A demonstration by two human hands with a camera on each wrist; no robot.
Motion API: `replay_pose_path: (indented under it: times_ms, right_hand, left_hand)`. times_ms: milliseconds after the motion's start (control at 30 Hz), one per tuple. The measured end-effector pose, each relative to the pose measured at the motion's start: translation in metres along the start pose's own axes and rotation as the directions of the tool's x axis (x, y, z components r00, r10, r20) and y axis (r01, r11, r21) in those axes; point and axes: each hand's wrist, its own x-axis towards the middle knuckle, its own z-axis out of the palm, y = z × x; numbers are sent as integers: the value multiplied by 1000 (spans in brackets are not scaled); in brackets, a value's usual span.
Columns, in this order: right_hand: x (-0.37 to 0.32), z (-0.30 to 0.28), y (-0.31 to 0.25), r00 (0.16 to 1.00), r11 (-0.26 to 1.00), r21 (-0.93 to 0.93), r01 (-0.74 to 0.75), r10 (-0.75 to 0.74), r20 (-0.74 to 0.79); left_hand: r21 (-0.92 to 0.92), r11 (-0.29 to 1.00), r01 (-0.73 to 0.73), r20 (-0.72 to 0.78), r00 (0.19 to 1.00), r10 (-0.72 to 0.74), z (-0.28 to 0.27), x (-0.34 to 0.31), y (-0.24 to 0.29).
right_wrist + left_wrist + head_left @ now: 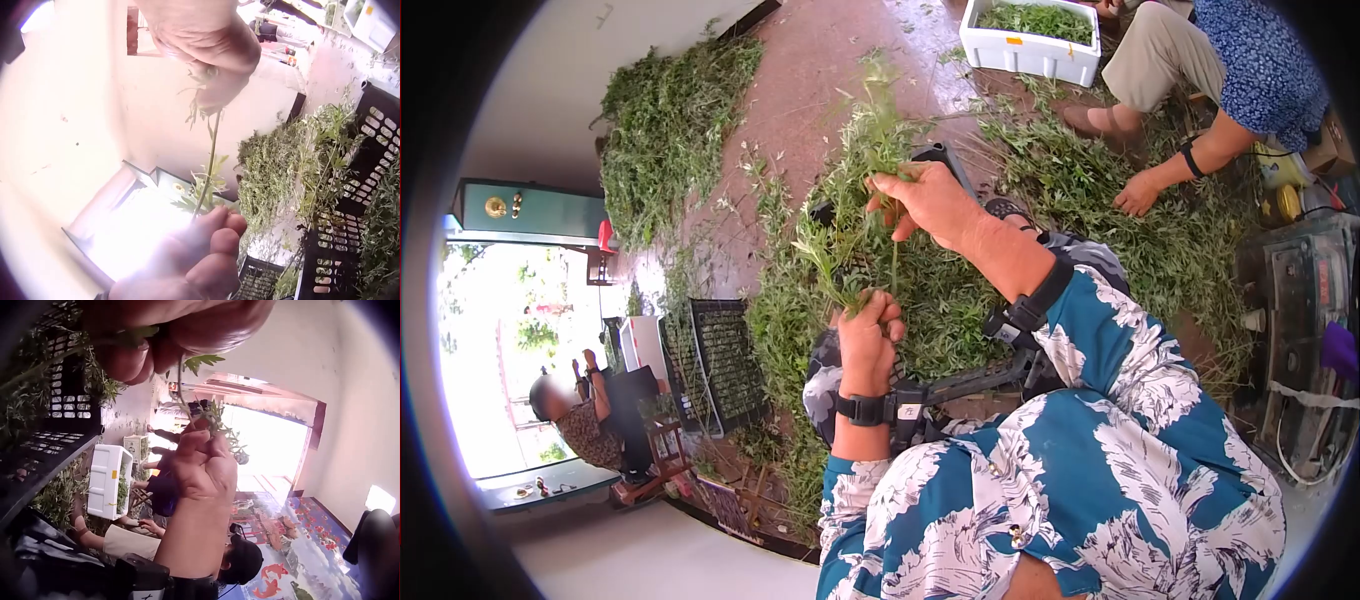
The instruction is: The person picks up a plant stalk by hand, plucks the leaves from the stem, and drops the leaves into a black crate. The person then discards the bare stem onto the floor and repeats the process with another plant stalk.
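Note:
A leafy green stem point(212, 150) stretches between the two hands. My left hand point(868, 340) pinches one end of it, with fingers curled against the thumb; the left wrist view has this hand point(181, 337) large at the top. Farther along, my right hand point(935, 205) grips the stem with its leaves, and in the left wrist view its fist point(206, 465) closes round the sprig. Below both hands, a black slatted crate point(378, 122) holds cut greens point(955, 325), close in front of the lap.
More greens lie heaped along the wall point(670, 130) and on the floor at right point(1090, 190). A white foam box point(1025, 55) of leaves stands at the far side. One person point(1270, 70) reaches into the right heap; another point(600, 430) is by the bright doorway.

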Motion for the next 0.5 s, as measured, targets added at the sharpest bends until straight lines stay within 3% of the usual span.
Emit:
replay_pose_path:
  times_ms: [200, 367, 500]
  right_hand:
    - [-2, -4, -2, 998, 996, 66, -58, 56, 39]
    - [-6, -2, -4, 995, 991, 100, -91, 85, 61]
    - [-4, 0, 0, 990, 991, 89, -102, 93, 105]
  left_hand:
    - [-128, 986, 104, -37, 993, -109, -28, 4, -2]
    - [-213, 942, 258, 227, 951, -209, -26, -8, 2]
    - [-139, 954, 265, 261, 939, -223, -19, -12, 7]
